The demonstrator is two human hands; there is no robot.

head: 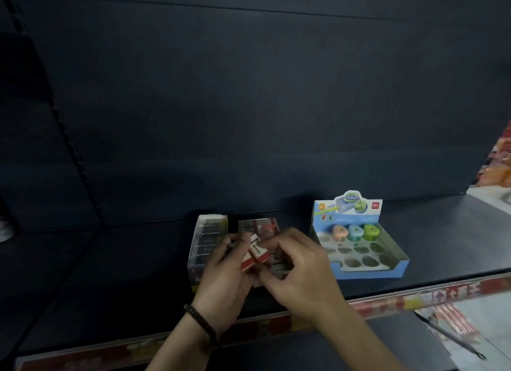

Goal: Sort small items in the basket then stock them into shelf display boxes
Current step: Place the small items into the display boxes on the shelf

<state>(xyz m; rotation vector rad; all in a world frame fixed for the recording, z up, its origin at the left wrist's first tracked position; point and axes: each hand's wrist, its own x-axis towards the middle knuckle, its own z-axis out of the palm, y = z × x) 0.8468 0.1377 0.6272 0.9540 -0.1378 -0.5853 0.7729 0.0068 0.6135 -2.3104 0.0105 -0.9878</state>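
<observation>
Centrally, low in the frame: my left grip [221,271] is closed around a small stack of red-and-white packets [255,256], and my right grip [298,271] pinches the stack's right edge with thumb and forefinger. Both grips are therefore holding the same thing, and neither is released. The stack hangs just above two clear display boxes, a left one [206,243] filled with dark-sleeved pieces and a middle one [258,224] that already holds matching red-banded packets at its far end. Both stand on the dark shelf [110,260].

Step in hand, as I judge it: squaring the stack before seating it in the middle box. To do it well, I should keep the left grip as the cradle and let the right fingers peel off one packet at a time. Each printed face should be turned the same way as those already stocked, and each packet should go in flat against its neighbour so the row stays tight.

Appearance: the packets are small rectangular blocks, white at one end, with a red band and fine print too blurred to read. At centre right, a blue display box [387,271] holds three pastel sharpeners [355,231] in its back row. No basket appears in the frame.
</observation>
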